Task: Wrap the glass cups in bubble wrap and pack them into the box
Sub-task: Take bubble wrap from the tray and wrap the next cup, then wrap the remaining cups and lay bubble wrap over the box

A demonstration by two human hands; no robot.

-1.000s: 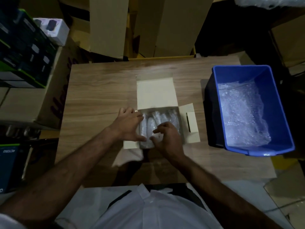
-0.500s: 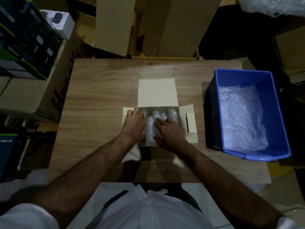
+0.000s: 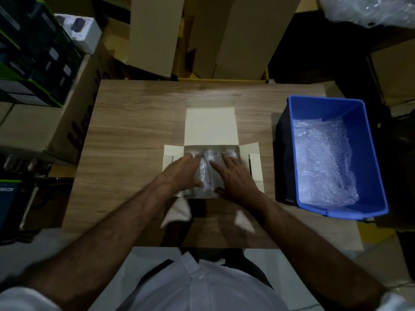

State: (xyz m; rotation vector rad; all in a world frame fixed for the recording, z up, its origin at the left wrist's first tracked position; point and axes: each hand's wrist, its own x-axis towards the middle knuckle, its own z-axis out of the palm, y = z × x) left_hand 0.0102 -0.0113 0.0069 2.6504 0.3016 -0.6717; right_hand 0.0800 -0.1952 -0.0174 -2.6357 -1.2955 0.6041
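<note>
The open cream box [image 3: 211, 124] on the table [image 3: 134, 131] holds bubble-wrapped glass cups [image 3: 207, 167]. Left hand [image 3: 182, 173] and right hand [image 3: 233, 176] press flat-fingered on them, slightly apart. To the right, a blue bin [image 3: 372, 176] holds loose bubble wrap [image 3: 323, 160].

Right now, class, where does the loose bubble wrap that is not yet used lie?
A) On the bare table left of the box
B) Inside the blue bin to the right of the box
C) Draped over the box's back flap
B: the loose bubble wrap lies inside the blue bin, right of the box where both hands press on the wrapped cups.
</note>
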